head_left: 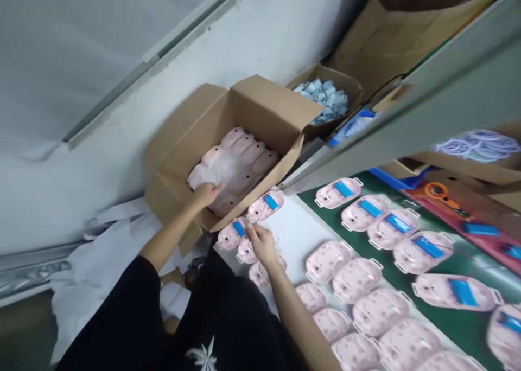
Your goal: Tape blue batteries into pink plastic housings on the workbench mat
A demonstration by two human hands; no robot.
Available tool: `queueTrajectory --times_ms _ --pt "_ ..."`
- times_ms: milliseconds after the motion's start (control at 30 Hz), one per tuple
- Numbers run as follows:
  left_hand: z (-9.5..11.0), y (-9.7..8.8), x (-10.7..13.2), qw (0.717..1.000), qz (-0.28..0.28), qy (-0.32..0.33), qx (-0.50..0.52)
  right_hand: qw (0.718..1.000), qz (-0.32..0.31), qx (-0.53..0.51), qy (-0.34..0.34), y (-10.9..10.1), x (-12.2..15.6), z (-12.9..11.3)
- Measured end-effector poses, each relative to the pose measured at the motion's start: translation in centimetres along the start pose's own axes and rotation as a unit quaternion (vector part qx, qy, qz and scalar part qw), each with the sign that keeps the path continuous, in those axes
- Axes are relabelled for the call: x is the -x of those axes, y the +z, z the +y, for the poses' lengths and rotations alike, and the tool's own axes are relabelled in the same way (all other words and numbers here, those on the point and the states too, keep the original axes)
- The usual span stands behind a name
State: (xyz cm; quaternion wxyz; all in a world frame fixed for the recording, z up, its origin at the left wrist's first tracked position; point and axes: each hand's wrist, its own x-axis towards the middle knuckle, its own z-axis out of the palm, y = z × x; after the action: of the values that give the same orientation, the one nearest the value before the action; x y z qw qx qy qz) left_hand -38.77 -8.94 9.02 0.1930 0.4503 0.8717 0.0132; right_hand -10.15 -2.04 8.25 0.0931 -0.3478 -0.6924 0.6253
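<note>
My left hand reaches over an open cardboard box, fingers curled at a blurred, whitish thin sheet. Under and around that sheet lie pink rounded plastic shells. My right hand is closed at the near end of the white board, its fingertips beside a pink shell with a blue battery pack. What those fingers pinch is hidden. Another pink shell with a blue pack lies just beyond, thin wires near it.
Rows of pink shells cover much of the white board; more with blue packs lie on the green mat. Behind stands a box of light blue parts. A grey beam crosses above the table. White sheeting hangs at left.
</note>
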Motion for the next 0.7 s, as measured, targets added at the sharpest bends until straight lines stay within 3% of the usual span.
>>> queueTrajectory --times_ms 100,200,267,333,433,500,600,700 --pt "-8.0 1.1 -10.9 0.999 -0.034 -0.041 -0.005 0.983 -0.042 0.168 -0.067 3.2 -11.3 -3.5" --pt "-13.2 4.7 -19.7 0.997 -0.043 -0.057 -0.013 0.921 -0.12 0.37 -0.023 6.5 -24.2 -2.6" --pt "-16.2 7.4 -22.9 0.997 -0.041 -0.068 -0.014 0.898 -0.145 0.415 0.032 8.5 -31.0 0.2" --pt "-18.4 9.6 -24.1 0.996 -0.043 -0.077 -0.006 0.889 -0.152 0.428 0.065 10.2 -35.0 3.4" --pt "-19.9 11.2 -24.6 0.996 -0.054 -0.065 0.021 0.874 -0.16 0.452 0.078 11.4 -36.4 6.6" --pt "-20.0 11.0 -24.9 0.996 -0.054 -0.053 0.037 0.861 -0.159 0.476 0.085 11.4 -35.8 7.6" --pt "-20.0 9.1 -24.8 0.995 -0.038 -0.074 0.051 0.847 -0.15 0.504 0.081 11.4 -34.0 7.5" --pt "-19.7 6.1 -23.4 0.991 -0.008 -0.117 0.06 0.859 -0.148 0.486 0.071 11.5 -32.0 6.0"
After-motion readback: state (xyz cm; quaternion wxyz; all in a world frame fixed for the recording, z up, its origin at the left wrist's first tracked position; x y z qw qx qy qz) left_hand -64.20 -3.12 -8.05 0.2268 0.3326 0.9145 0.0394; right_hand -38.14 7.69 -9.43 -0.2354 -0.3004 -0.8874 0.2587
